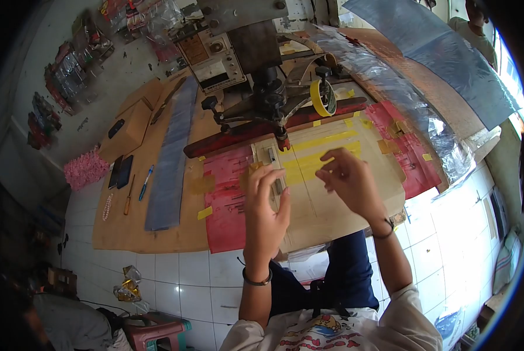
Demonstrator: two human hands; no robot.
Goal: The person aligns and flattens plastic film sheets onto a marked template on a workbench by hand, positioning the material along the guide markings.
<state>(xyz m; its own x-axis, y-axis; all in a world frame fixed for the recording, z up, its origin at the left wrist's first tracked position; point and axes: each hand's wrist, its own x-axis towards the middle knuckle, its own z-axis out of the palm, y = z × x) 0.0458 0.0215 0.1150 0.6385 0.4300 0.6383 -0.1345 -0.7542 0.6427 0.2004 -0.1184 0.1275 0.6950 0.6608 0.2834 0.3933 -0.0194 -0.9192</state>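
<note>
My left hand [265, 205] is raised over the near left side of a tan board [355, 202], its fingers curved and thumb apart, with nothing visible in it. To its right hovers my right hand [351, 184], fingers loosely bent and spread, also holding nothing that I can see. Yellow tape strips [326, 153] run across the board between and beyond the hands. A small metal bar [272, 155] lies just past my left fingertips. Red sheets [229, 196] flank the board. Above its far edge is a press machine [270, 93] with a long dark red bar [227, 140].
A roll of yellow tape [323, 97] hangs on the machine. At left lie a grey-blue strip [171, 158], a blue pen [146, 182], a screwdriver [129, 195], phones [121, 171] and a cardboard box [127, 128]. Clear plastic sheeting [402, 88] covers the right. A stool [156, 333] stands below; another person [475, 35] is far right.
</note>
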